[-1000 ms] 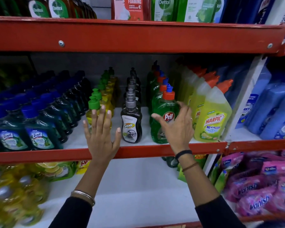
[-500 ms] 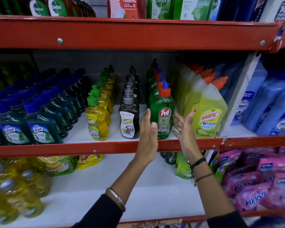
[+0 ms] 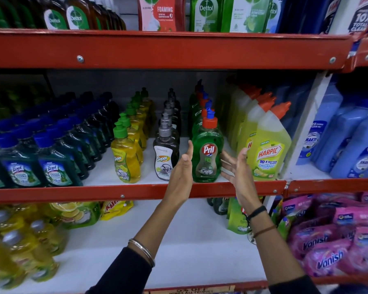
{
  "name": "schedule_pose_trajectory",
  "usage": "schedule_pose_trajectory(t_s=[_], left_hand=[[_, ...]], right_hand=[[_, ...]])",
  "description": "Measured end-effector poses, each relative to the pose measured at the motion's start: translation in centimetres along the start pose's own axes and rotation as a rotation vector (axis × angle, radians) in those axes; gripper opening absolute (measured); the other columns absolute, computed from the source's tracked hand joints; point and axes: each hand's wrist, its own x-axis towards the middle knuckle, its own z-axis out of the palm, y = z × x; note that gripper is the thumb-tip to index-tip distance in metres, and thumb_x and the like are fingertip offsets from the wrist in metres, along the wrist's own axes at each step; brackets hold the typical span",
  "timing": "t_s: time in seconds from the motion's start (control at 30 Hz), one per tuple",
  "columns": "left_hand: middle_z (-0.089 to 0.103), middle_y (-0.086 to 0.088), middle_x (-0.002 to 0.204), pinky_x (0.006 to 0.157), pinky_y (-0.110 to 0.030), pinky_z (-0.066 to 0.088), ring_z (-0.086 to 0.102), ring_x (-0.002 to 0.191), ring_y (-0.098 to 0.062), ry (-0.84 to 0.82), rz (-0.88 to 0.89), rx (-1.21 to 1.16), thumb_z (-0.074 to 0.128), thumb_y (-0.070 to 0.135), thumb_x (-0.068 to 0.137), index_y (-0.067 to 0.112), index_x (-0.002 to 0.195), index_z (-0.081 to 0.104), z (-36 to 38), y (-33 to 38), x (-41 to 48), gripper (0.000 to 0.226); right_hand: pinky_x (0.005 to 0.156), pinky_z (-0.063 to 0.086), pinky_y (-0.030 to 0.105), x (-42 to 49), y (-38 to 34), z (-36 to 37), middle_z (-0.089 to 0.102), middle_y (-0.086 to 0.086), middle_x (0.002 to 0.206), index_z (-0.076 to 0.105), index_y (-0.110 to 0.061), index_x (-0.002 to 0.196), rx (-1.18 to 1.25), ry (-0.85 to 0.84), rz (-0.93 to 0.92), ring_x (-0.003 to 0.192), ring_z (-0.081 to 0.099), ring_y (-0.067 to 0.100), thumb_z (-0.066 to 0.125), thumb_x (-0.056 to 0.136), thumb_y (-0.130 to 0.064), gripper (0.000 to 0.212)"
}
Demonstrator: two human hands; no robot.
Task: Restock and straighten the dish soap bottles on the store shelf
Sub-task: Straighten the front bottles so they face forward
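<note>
A green Pril dish soap bottle (image 3: 207,152) with a red and blue cap stands at the front of its row on the middle shelf (image 3: 136,190). My left hand (image 3: 182,172) is flat and open against the bottle's left side. My right hand (image 3: 238,168) is open, fingers spread, just off its right side. To the left stand a row of black Super bottles (image 3: 165,158) and a row of yellow Super bottles (image 3: 125,160) with green caps. Neither hand grips anything.
Yellow Harpic bottles (image 3: 268,153) stand right of the Pril row. Dark green Lizol bottles (image 3: 51,160) fill the shelf's left. Blue bottles (image 3: 359,149) sit beyond a white divider. A red beam (image 3: 168,49) hangs overhead. Pink Vanish pouches (image 3: 331,242) and yellow bottles (image 3: 26,247) lie on the shelf below.
My left hand moved from the yellow bottles across to the left side of the Pril bottle. My right hand came off the bottle's front to its right side.
</note>
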Motion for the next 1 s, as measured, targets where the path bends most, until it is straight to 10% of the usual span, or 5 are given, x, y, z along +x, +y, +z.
schedule_pose_trajectory(t_s=[0.23,0.37,0.5,0.7,1.0], left_hand=[[0.023,0.029,0.151,0.123,-0.041,0.025,0.023,0.144,0.002,0.021,0.058,0.013,0.011,0.101,0.064,0.064,0.138,0.017,-0.1,-0.7,-0.2,0.083],[0.051,0.025,0.136,0.113,-0.031,0.04,0.046,0.134,-0.003,0.329,0.278,-0.025,0.022,0.078,0.091,0.04,0.133,0.048,-0.4,-1.9,-2.0,0.062],[0.045,0.012,0.138,0.111,-0.019,0.034,0.039,0.133,0.004,0.567,0.312,-0.032,0.022,0.062,0.098,0.038,0.133,0.044,-2.6,-2.2,-2.3,0.048],[0.03,0.005,0.16,0.123,-0.044,0.025,0.028,0.147,-0.009,0.299,0.031,-0.083,0.017,0.066,0.088,0.03,0.153,0.025,-5.6,-1.2,-0.2,0.074],[0.036,0.011,0.157,0.119,-0.057,0.03,0.034,0.146,-0.015,0.153,-0.008,-0.125,0.019,0.105,0.056,0.065,0.133,0.036,-8.1,-1.2,-1.5,0.088]], right_hand=[[0.107,0.041,0.043,-0.2,0.3,0.4,0.054,0.001,0.135,0.054,-0.024,0.129,-0.018,0.016,-0.044,0.126,0.05,0.022,0.02,0.074,-0.078,0.084],[0.102,0.045,0.032,-2.6,1.8,2.5,0.061,0.006,0.128,0.058,-0.027,0.12,-0.001,0.268,-0.303,0.12,0.055,0.013,0.03,0.09,-0.063,0.055],[0.106,0.041,0.034,-4.8,2.8,6.0,0.058,0.005,0.131,0.056,-0.031,0.122,-0.005,0.069,-0.414,0.126,0.051,0.015,0.032,0.087,-0.069,0.057],[0.12,0.021,0.038,-3.8,2.2,10.5,0.028,-0.013,0.152,0.027,-0.047,0.134,0.008,-0.163,-0.195,0.142,0.027,0.004,0.026,0.066,-0.092,0.081],[0.119,0.025,0.043,-1.6,2.2,11.1,0.04,-0.004,0.151,0.041,-0.031,0.139,0.066,-0.136,-0.1,0.139,0.035,0.009,0.024,0.065,-0.093,0.099]])
